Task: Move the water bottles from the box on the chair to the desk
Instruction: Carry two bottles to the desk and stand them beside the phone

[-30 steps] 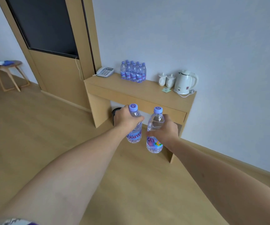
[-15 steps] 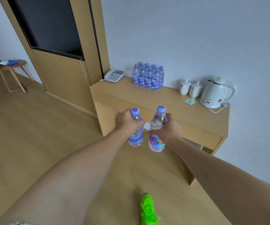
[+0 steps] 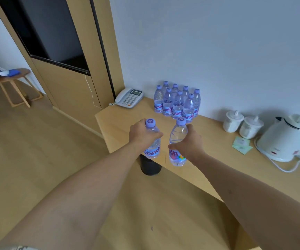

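In each grip (image 3: 142, 136), a bottle (image 3: 153, 147)

The left bottle's label (image 3: 152, 153) reads "ganten"; its purple cap (image 3: 150, 122) bears a "6"-like mark.

surface (image 3: 208, 152): telephone (image 3: 129, 97) far left | bottle cluster (image 3: 177, 102) right of it | two lidded cups (image 3: 243, 124) | kettle (image 3: 286, 139) far right

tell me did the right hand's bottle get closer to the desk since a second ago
Yes. The right hand has carried its bottle forward, now over the desk front edge.
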`<state>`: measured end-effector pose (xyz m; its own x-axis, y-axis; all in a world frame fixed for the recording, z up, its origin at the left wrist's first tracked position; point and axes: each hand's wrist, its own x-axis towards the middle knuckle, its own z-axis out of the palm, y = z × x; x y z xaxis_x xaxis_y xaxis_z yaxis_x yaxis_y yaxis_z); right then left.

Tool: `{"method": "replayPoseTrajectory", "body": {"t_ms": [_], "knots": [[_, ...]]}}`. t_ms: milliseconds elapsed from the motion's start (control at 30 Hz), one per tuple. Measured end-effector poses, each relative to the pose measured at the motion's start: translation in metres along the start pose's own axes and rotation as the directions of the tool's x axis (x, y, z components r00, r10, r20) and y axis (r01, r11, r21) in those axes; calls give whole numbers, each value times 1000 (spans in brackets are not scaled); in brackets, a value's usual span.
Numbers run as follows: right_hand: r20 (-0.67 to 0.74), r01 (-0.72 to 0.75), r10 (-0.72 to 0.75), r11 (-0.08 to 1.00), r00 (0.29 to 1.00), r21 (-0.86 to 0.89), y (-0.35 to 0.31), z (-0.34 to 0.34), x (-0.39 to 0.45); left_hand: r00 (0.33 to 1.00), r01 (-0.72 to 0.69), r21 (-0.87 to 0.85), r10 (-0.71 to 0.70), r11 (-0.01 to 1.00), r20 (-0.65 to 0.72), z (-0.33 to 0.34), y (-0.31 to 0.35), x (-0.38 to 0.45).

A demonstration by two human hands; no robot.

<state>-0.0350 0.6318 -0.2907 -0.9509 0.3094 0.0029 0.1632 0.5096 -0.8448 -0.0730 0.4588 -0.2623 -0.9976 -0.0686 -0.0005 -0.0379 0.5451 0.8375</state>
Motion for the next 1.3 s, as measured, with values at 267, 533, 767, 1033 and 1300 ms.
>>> {"method": "replayPoseTrajectory", "body": {"t_ms": [267,533,767,1033,1300], "knots": [[8,-76,76,996,997,-41,7,48,107,997,32,15,-33,999,64,22,-20,128],[-101,-206,205,979,973,4,-2,112,212,981,1,21,-5,1000,192,34,-50,271],[-197,-370,352,927,915,-65,-23,156,282,938,-37,45,20,998,345,46,-66,383],[-210,-421,394,901,895,-104,-21,169,317,914,-108,55,77,993,397,70,-74,436],[-126,-364,349,924,929,-122,-10,175,346,932,-72,-7,70,997,355,81,-71,455]]}}
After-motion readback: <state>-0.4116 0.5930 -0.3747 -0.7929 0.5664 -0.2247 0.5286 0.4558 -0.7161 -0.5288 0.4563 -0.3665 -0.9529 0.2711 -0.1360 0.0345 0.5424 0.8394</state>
